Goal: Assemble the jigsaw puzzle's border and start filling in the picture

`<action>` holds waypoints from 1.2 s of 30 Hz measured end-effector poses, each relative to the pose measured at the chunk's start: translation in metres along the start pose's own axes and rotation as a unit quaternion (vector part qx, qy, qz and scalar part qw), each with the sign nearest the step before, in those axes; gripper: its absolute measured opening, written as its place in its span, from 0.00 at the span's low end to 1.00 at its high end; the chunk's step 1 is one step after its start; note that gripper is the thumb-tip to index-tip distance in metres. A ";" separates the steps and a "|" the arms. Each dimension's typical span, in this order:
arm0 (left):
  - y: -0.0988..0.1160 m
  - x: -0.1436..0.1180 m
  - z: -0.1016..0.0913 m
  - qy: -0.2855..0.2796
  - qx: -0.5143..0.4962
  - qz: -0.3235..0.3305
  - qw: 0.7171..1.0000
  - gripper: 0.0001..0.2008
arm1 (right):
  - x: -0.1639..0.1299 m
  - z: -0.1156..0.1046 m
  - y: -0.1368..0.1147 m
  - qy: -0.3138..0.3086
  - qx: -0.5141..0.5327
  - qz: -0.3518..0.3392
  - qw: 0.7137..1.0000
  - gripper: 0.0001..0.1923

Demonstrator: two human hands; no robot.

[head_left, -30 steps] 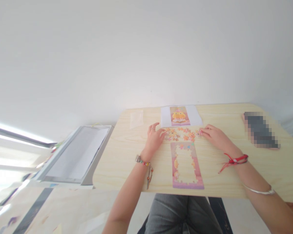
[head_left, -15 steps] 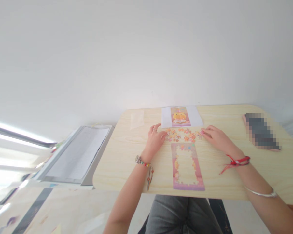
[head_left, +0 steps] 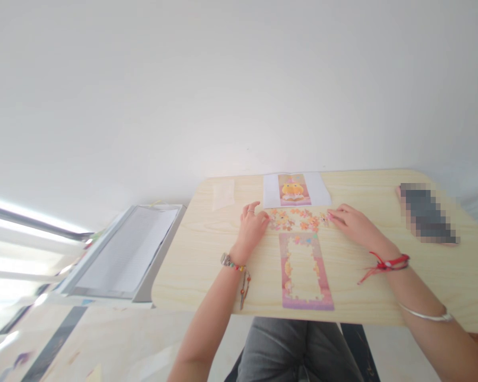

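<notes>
A pink puzzle frame (head_left: 305,270) with its border filled in and its middle bare lies on the light wooden table (head_left: 191,265) in front of me. Several loose orange and pink puzzle pieces (head_left: 298,218) are spread just beyond it. My left hand (head_left: 252,228) rests at the left end of the pieces, fingertips touching them. At the right end, my right hand (head_left: 352,223) lies flat with its fingertips on the pieces. Neither hand lifts anything. A reference picture sheet (head_left: 293,190) lies further back.
A small clear plastic bag (head_left: 223,194) lies at the table's back left. A dark blurred-out object (head_left: 426,213) sits at the far right. Left of the table, a grey tray with papers (head_left: 123,252) rests lower down. A white wall stands behind.
Both hands stay on the loose pieces with only slight finger shifts. The view drifts a little.
</notes>
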State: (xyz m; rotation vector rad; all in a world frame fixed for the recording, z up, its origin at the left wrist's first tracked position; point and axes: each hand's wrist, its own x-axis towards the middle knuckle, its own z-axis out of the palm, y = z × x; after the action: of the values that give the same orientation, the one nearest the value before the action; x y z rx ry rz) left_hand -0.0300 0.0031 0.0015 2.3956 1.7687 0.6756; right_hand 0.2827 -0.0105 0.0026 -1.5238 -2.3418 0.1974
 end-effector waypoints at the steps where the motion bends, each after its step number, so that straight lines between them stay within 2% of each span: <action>1: 0.000 0.000 0.000 0.000 0.000 0.001 1.000 0.04 | 0.000 0.001 0.000 0.000 -0.001 0.002 1.000 0.16; 10: -0.001 -0.001 0.001 0.004 0.001 0.002 1.000 0.03 | -0.002 -0.006 -0.002 0.008 0.005 0.003 1.000 0.14; 15: 0.000 0.000 0.002 0.001 0.002 -0.004 1.000 0.02 | 0.013 -0.012 -0.028 0.001 0.024 -0.027 0.999 0.12; 19: 0.001 -0.001 0.001 -0.007 0.006 -0.005 1.000 0.03 | 0.039 0.000 -0.062 -0.057 0.055 -0.100 0.992 0.10; 23: 0.000 -0.001 0.001 0.000 0.001 -0.002 1.000 0.04 | 0.064 0.018 -0.082 -0.059 0.064 -0.107 0.990 0.08; 29: 0.002 -0.002 0.000 0.006 0.000 0.003 1.000 0.06 | 0.080 0.033 -0.090 -0.036 0.052 -0.078 0.995 0.06; 36: 0.005 -0.002 -0.001 0.014 -0.005 0.018 1.000 0.05 | 0.075 0.032 -0.086 -0.051 0.066 -0.071 0.994 0.12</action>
State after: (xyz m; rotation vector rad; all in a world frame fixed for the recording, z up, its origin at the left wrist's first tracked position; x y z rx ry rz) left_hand -0.0264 -0.0004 0.0035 2.4282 1.7322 0.7238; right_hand 0.1701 0.0240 0.0136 -1.3077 -2.4512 0.3946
